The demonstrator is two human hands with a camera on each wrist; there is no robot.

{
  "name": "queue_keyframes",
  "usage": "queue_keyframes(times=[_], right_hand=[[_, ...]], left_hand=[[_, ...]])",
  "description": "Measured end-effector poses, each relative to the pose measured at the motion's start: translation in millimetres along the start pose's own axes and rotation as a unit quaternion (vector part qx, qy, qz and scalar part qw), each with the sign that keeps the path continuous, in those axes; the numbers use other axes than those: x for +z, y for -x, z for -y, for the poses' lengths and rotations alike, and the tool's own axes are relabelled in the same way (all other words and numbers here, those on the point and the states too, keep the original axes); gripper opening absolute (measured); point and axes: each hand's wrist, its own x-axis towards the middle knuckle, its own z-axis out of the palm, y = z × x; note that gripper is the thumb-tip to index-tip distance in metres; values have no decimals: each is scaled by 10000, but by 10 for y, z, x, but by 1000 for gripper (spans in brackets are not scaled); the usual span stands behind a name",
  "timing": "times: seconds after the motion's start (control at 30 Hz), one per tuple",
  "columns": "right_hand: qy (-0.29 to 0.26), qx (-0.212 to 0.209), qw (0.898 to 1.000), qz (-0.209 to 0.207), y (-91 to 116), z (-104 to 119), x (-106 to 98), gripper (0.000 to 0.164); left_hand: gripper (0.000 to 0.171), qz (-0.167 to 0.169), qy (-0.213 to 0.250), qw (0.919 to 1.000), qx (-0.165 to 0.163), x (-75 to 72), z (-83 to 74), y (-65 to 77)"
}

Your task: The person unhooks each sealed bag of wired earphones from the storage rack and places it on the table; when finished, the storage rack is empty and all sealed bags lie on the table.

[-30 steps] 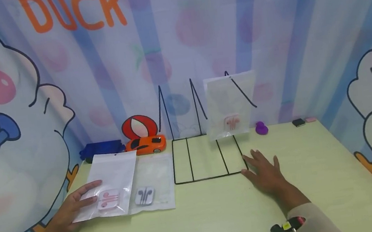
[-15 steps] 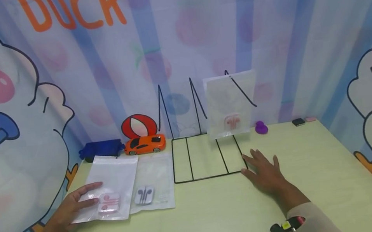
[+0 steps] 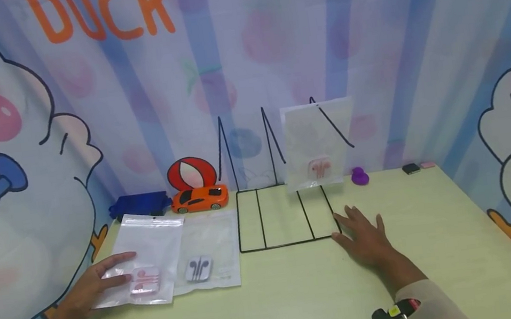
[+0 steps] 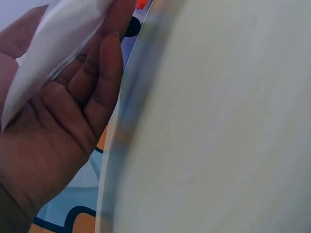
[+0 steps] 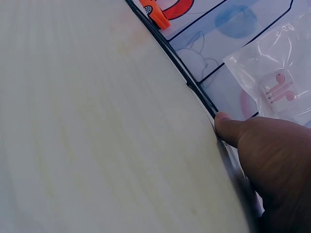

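Note:
In my left hand (image 3: 90,286) I hold a white zip bag (image 3: 155,243) with pink earphones (image 3: 145,281) showing near its lower end. The left wrist view has the bag's edge (image 4: 58,48) between thumb and curled fingers. This bag overlaps a second white bag (image 3: 215,240) with dark-grey earphones (image 3: 199,269), lying on the table. My right hand (image 3: 365,239), fingers spread, rests at the front right corner of a black wire rack (image 3: 288,244); its thumb touches the bar in the right wrist view. Another bag (image 3: 315,135) with pink earphones hangs from the rack's right hook.
Two hooks (image 3: 223,147) on the rack's left and middle carry nothing. Along the table's back edge are a blue pouch (image 3: 139,204), an orange toy car (image 3: 200,199), a purple duck-shaped toy (image 3: 359,176) and small black (image 3: 410,168) and pink (image 3: 427,165) blocks. A printed curtain (image 3: 241,48) stands behind.
My left hand has shifted slightly left with the bag, whose top tilted back so its zip strip shows. The right hand has stayed at the rack's corner.

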Motion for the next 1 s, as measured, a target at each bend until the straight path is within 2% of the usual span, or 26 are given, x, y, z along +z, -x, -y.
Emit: queue_keyframes(times=[0.2,0.33,0.43,0.6,0.73,0.83,1.0], right_hand=[[-14,-31,10000,-43,-9,1,0,63],[4,-33,10000,-34,-13,7,3,63],[24,-32,10000,-27,-6,13,-8,63],[33,-16,10000,-19,-5,10,-22,63],[57,-41,10000,-23,-7,3,-12,63],[43,-82,9999,-66,-7,-2,-3,62],[43,-99,9999,-76,-12,-22,18,63]], left_hand=[[83,37,-510,9981,-352,-32,-88,5],[90,-100,-1135,9933,-214,-26,-87,21],[96,-178,-1428,9895,-161,-20,-50,4],[104,-220,-1608,9861,-359,-22,18,-50],[103,-282,-1716,9838,-432,2,-2,-24],[99,-348,-1970,9795,-242,18,-34,5],[96,-472,-2367,9700,291,16,-21,20]])
